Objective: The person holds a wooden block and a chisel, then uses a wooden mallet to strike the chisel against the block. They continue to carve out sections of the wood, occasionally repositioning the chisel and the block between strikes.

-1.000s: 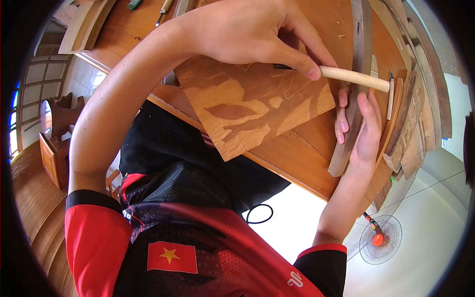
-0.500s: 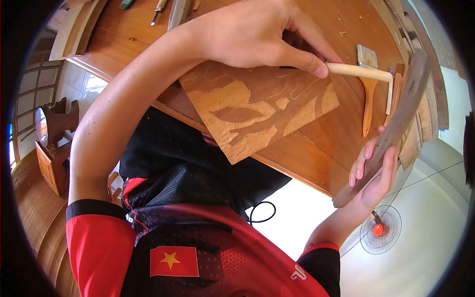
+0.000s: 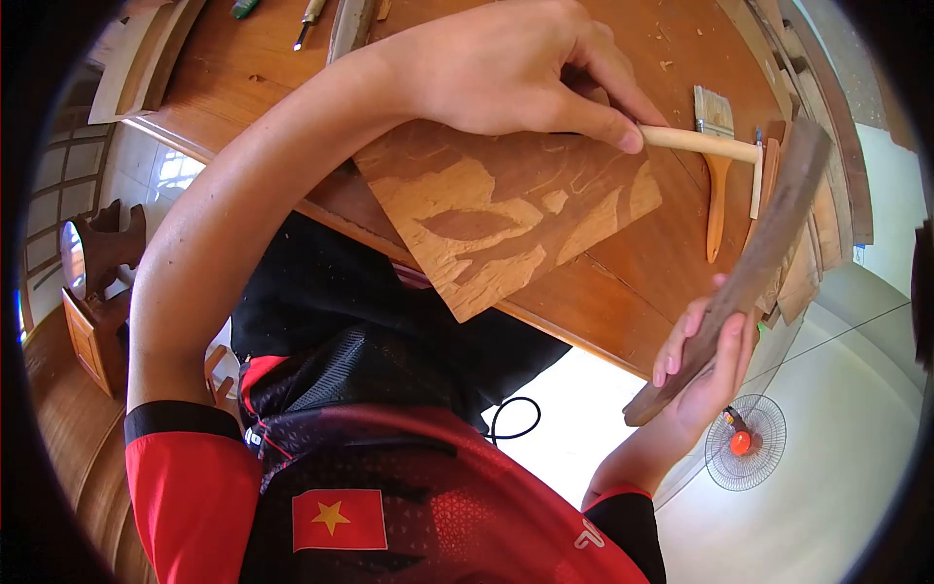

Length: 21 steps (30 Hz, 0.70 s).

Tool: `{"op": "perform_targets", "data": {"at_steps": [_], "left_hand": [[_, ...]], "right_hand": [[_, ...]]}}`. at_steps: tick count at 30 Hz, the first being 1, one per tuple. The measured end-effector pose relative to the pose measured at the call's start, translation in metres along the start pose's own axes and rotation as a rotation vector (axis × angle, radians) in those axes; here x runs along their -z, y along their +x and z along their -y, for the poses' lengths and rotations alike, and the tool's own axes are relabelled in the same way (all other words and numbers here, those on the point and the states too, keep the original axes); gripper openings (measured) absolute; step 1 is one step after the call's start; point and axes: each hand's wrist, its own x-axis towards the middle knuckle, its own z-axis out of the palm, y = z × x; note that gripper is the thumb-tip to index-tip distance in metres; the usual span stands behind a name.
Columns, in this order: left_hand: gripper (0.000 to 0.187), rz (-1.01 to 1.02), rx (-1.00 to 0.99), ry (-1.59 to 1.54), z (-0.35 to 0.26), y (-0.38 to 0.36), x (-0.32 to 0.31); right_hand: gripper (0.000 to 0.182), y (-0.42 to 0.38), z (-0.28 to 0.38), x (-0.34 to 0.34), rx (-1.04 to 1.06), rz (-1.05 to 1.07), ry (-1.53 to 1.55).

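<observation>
My left hand [image 3: 530, 73] is closed around a tool with a pale round wooden handle [image 3: 696, 142]; the tool's other end is hidden by the hand. Under this hand a carved wooden board [image 3: 486, 229], with light cut-away areas and darker raised shapes, reaches over the table's near edge. On the right, my right hand [image 3: 705, 365] grips the lower part of a long dark wooden stick [image 3: 749, 263], which slants up to the right. The stick's upper part is near the handle's end, with a small gap visible between them.
On the wooden table [image 3: 623, 302], a brush [image 3: 717, 170] lies beyond the handle. A black-tipped tool [image 3: 309, 21] and a green object [image 3: 245, 8] are at the top left. Wooden pieces [image 3: 832, 214] line the right edge. A fan [image 3: 744, 443] stands at the lower right.
My right hand and the dark stick have moved left and slightly down. My left hand stays closed on the tool over the board. The whole view has shifted slightly.
</observation>
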Motion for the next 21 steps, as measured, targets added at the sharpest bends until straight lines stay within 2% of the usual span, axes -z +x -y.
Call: {"op": "perform_targets", "data": {"at_steps": [4, 8, 11, 14, 17, 18, 21], "left_hand": [[0.028, 0.001, -0.002, -0.016, -0.007, 0.0, 0.001], [0.028, 0.014, 0.008, 0.004, -0.006, -0.001, 0.001], [0.028, 0.011, 0.005, 0.037, -0.013, -0.001, 0.002], [0.027, 0.003, -0.006, 0.03, -0.011, -0.002, 0.002], [0.027, -0.003, -0.032, -0.022, -0.01, -0.003, 0.003], [0.027, -0.003, -0.035, -0.017, -0.01, -0.003, 0.003], [0.027, -0.001, -0.03, 0.022, -0.01, -0.003, 0.002]], "right_hand": [[0.046, -0.008, -0.002, -0.002, -0.068, 0.023, -0.2], [0.045, -0.012, -0.007, -0.001, 0.001, -0.018, -0.036], [0.046, -0.015, -0.007, -0.007, -0.069, 0.009, -0.184], [0.046, -0.014, -0.008, -0.006, 0.005, -0.085, 0.001], [0.046, -0.018, -0.007, -0.015, -0.061, -0.113, -0.114], [0.044, -0.019, -0.007, -0.01, -0.102, 0.004, -0.181], [0.045, -0.022, -0.011, -0.01, -0.049, -0.122, -0.014]]}}
